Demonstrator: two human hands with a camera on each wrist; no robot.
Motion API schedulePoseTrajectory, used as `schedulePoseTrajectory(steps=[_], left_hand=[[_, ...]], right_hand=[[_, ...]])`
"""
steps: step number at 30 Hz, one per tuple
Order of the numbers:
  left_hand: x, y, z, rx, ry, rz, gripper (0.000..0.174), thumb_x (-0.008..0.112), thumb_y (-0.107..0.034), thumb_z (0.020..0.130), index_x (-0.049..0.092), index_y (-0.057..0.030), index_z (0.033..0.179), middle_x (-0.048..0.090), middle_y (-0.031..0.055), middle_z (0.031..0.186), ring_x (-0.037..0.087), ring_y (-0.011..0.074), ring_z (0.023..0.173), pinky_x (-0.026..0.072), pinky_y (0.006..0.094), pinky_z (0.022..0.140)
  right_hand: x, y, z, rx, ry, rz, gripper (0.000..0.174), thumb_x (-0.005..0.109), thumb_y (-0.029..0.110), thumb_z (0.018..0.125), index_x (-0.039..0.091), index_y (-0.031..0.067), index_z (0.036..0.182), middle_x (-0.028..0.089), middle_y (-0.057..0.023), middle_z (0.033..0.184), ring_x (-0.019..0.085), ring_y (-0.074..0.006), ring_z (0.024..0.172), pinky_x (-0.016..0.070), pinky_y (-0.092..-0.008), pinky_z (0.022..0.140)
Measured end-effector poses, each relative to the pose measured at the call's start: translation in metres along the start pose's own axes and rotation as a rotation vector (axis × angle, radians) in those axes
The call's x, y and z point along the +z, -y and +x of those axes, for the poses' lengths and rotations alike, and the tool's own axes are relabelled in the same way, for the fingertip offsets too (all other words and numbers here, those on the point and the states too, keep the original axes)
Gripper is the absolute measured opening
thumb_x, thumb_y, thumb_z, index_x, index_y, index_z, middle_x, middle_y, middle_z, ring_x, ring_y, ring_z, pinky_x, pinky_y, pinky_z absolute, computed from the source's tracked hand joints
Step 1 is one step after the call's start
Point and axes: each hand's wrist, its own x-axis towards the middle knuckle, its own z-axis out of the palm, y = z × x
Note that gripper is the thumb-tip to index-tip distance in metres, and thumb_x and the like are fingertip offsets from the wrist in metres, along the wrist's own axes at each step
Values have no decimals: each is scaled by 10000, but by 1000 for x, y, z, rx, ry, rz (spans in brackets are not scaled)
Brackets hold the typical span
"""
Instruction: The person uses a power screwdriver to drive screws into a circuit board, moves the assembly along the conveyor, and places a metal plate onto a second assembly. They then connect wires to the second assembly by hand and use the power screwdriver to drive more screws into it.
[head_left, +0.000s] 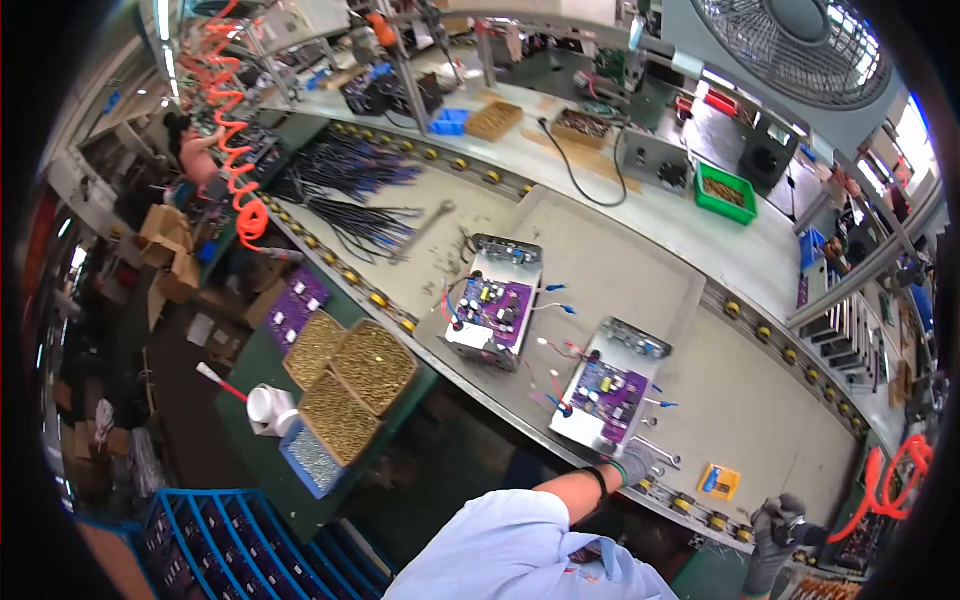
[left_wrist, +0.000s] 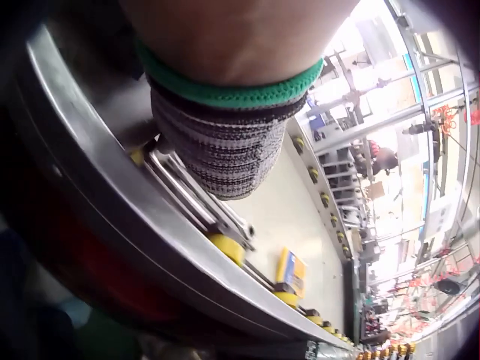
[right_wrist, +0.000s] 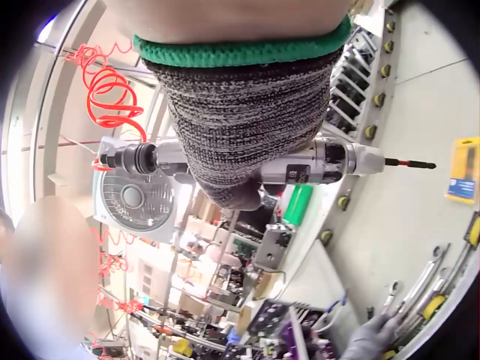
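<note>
My right hand (head_left: 772, 540), in a grey knit glove with a green cuff, grips a silver air screwdriver (right_wrist: 300, 166). Its bit (right_wrist: 411, 163) sticks out past the hand, and a red coiled hose (head_left: 880, 490) runs to the tool. My left hand (head_left: 632, 466), gloved alike, rests low at the near edge of the line, right by several wrenches (right_wrist: 416, 289); in the left wrist view its fingers are hidden behind the glove's back. Just beyond it lies a metal chassis with a purple circuit board (head_left: 608, 395). A second such chassis (head_left: 493, 310) sits farther left.
A yellow and blue packet (head_left: 719, 482) lies between the hands. Roller rails (head_left: 400, 315) edge the line. Black cables (head_left: 350, 190) are heaped at the far left. Bins of screws (head_left: 345, 415) stand on a green side table (head_left: 245, 440). A green tray (head_left: 725, 194) sits on the back shelf.
</note>
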Motion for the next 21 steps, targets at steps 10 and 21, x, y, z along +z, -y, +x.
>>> schedulePoseTrajectory(steps=[10, 21], left_hand=[[-206, 251, -125, -934, 25, 79, 295, 591, -265, 891, 761, -103, 1070, 709, 163, 1155, 680, 333, 1081, 553, 439, 883], [-206, 186, -383, -1318, -547, -495, 423, 535, -411, 858, 749, -52, 799, 724, 191, 840, 683, 334, 847, 493, 424, 834]], right_hand=[[-42, -112, -74, 326, 39, 139, 543, 660, -45, 799, 497, 17, 1314, 613, -103, 997, 603, -161, 863, 536, -299, 797], [-1, -185, -112, 605, -95, 166, 468, 636, -2, 822, 540, -12, 1281, 581, -149, 1103, 598, -219, 992, 521, -329, 895]])
